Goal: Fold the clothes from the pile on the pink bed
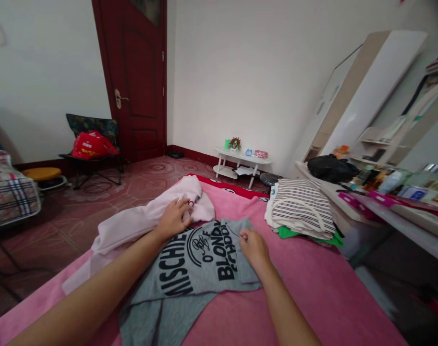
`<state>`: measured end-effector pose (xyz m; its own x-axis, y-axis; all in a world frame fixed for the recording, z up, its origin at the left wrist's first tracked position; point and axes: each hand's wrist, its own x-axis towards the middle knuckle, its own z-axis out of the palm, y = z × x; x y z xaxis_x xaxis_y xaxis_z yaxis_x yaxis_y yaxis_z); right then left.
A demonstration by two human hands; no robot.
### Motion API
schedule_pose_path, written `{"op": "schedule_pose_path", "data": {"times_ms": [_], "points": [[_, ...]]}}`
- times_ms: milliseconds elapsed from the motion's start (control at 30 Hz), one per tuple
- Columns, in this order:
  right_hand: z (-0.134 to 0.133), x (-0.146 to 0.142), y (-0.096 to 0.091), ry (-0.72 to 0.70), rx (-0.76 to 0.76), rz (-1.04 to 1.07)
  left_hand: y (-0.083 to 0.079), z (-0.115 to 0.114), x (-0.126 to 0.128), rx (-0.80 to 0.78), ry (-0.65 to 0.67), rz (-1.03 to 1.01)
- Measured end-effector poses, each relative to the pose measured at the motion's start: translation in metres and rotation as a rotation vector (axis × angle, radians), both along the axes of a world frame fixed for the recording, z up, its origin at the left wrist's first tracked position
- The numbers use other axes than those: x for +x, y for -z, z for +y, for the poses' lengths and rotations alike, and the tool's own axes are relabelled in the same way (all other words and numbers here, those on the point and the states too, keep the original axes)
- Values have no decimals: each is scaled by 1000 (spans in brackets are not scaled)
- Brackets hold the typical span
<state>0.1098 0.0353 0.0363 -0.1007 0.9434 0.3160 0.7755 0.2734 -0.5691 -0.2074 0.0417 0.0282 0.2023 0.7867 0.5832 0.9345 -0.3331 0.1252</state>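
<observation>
A grey T-shirt [190, 283] with black lettering lies partly folded on the pink bed cover [294, 288]. At the shirt's right side, my right hand [254, 246] is closed, pinching the grey cloth near its upper edge. My left hand [176, 217] rests at the opposite upper edge, its fingers stretched out over the border between the shirt and a pale pink garment [132, 223]. That garment lies loosely spread along the bed's left side. Beyond my right hand sits a stack of folded clothes [300, 209], with a black-and-white striped one on top and green cloth underneath.
To the right runs a dressing table [402, 226] with bottles, boxes and a black bag [332, 168]. A low white table [237, 154] stands by the far wall. On the left are a folding chair [92, 120] with a red bag [92, 145] and a yellow stool [42, 174].
</observation>
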Motion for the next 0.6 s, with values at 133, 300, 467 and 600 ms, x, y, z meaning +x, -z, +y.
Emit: {"op": "schedule_pose_path", "data": {"times_ms": [133,300,467,600], "points": [[10,24,-20,38,-31,317,-4,-9,9,36,-54,45],[11,89,-68,341,323,1102,-15,-27,37,143,24,165],[-9,130,-110,506,793,1237,-12,-38,59,-34,219,125],[-10,114,-111,377,679,1029,-5,-47,69,-286,277,-8]]}}
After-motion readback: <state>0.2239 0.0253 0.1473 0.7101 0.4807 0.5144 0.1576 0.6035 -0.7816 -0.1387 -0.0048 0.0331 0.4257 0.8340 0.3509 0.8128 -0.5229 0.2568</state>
